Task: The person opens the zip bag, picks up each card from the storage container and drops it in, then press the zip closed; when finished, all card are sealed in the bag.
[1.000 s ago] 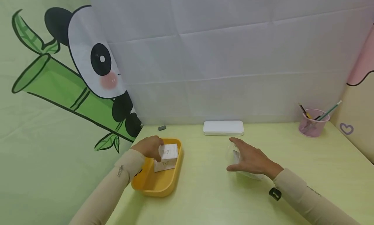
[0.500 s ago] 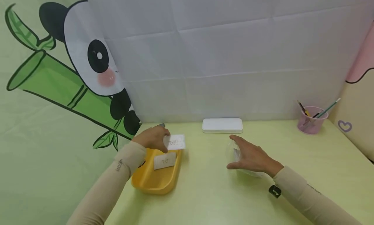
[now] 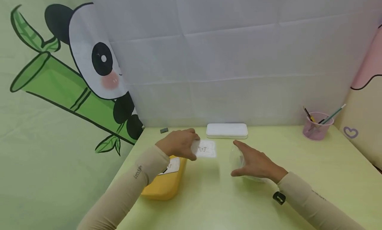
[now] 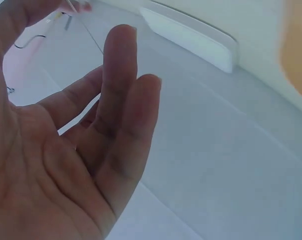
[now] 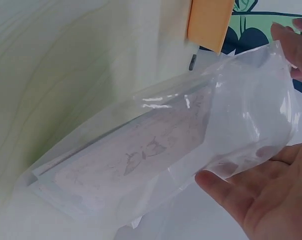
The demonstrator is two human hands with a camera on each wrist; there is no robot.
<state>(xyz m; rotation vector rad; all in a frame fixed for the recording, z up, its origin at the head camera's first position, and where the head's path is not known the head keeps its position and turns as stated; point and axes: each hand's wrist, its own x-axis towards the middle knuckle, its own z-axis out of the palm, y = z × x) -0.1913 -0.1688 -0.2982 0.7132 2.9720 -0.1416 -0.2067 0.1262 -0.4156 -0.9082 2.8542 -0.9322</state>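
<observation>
My left hand pinches a white card printed with a butterfly and holds it above the table, between the yellow tray and the clear plastic bag. Another card lies in the tray. My right hand holds the bag at its open mouth, thumb below and fingers above. In the right wrist view the bag holds several butterfly cards, and the tray shows behind it. The left wrist view shows only my palm and fingers; the card is not clear there.
A flat white box lies at the back wall, also seen as the white box in the left wrist view. A pink pen cup stands back right. A small dark object lies back left. The yellow-green table meets fabric walls.
My left hand has lifted one card out of the yellow tray and carried it right, toward the bag. My right hand and the bag have stayed in place.
</observation>
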